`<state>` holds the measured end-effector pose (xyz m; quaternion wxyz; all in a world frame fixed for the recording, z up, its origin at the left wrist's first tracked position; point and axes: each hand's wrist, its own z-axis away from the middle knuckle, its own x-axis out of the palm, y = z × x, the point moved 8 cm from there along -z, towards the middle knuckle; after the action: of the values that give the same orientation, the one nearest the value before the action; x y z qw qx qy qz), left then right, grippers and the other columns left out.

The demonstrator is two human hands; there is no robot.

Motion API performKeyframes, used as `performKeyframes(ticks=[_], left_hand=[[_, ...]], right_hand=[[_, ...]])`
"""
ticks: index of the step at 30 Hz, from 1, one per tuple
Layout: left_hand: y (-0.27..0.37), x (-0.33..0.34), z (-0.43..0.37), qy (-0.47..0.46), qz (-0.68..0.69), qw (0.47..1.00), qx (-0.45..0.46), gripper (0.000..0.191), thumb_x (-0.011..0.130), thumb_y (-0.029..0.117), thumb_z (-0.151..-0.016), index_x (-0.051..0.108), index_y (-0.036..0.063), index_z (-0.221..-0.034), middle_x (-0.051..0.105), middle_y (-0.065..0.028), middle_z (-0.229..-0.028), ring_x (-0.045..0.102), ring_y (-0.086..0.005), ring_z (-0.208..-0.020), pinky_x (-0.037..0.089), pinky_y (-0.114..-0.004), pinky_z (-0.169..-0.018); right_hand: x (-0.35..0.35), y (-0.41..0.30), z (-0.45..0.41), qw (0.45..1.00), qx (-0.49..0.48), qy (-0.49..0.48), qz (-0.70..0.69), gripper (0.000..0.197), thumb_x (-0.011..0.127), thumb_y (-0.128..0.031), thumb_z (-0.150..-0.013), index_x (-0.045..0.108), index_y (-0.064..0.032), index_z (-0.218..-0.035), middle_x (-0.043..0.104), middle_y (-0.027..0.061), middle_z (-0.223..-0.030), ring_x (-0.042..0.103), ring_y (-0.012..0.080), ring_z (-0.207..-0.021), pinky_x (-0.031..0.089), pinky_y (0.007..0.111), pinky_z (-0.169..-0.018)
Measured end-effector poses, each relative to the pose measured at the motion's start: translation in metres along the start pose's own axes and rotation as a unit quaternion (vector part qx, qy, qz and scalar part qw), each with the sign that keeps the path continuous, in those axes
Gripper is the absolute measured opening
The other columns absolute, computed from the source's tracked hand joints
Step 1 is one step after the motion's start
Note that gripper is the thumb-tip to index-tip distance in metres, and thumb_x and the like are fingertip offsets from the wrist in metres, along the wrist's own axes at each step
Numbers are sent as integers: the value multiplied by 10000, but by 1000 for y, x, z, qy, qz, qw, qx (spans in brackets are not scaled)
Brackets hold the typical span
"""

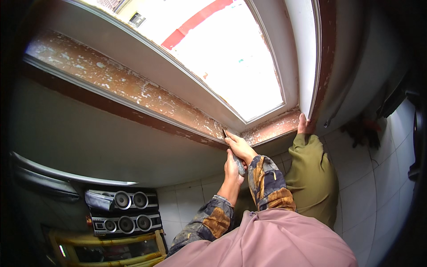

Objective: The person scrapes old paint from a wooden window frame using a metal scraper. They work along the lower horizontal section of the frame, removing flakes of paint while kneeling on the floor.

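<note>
Both my hands are on one hand tool [239,165] with a grey grip and a thin dark blade or tip. My left hand [232,170] is closed round the lower part of its grip. Above it, my right hand [241,147] holds the tool nearer the tip, with fingers stretched along it. The tip meets the corner of a brown wooden window frame [186,118], where the paint is worn and flecked with white. What kind of tool it is cannot be told.
A bright glass pane [230,66] lies beyond the frame. My bare foot [303,125] rests at the frame's right corner. At lower left are silver loudspeakers [126,224] and a yellow bamboo-like frame [110,238]. White floor tiles [358,187] lie to the right.
</note>
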<state>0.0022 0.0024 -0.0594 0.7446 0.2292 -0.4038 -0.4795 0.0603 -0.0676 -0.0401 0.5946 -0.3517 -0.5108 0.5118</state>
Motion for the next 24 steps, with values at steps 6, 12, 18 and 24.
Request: performKeyframes(ticks=[6,12,18,24], left_hand=[[7,0,-5,53,-9,997,63,521,354,499,-1002,534,52,-1198,608,-108,-1079,599,-216,-961,498,-346,-806],[60,26,15,5,-483,843,236,440,341,347,-1023,551,4,-1204,602,-172,-1162,561,-289,-1095,447,-365,-923],[111,76,86,-50,-779,314,540,273,665,210,-794,614,62,-1018,552,-117,-1073,506,-292,-1074,379,-423,-929],[136,86,80,-26,-868,-115,482,528,572,219,-818,474,94,-1321,418,-126,-1386,317,-291,-1350,105,-515,-1146]], right_hand=[[-2,-3,-3,995,-87,44,30,495,526,-259,-956,443,-49,-1396,511,180,-1352,482,217,-1235,369,315,-1025],[-17,-4,-7,980,-119,156,-29,438,503,-146,-951,474,-47,-1377,580,32,-738,516,78,-639,471,247,-594],[-14,-10,18,994,-27,104,-1,456,503,-173,-938,479,-161,-1394,600,38,-744,535,89,-630,460,234,-579],[-4,-8,10,984,-51,101,138,370,504,-225,-943,573,-129,-1294,672,169,-1081,620,213,-965,460,307,-890]])
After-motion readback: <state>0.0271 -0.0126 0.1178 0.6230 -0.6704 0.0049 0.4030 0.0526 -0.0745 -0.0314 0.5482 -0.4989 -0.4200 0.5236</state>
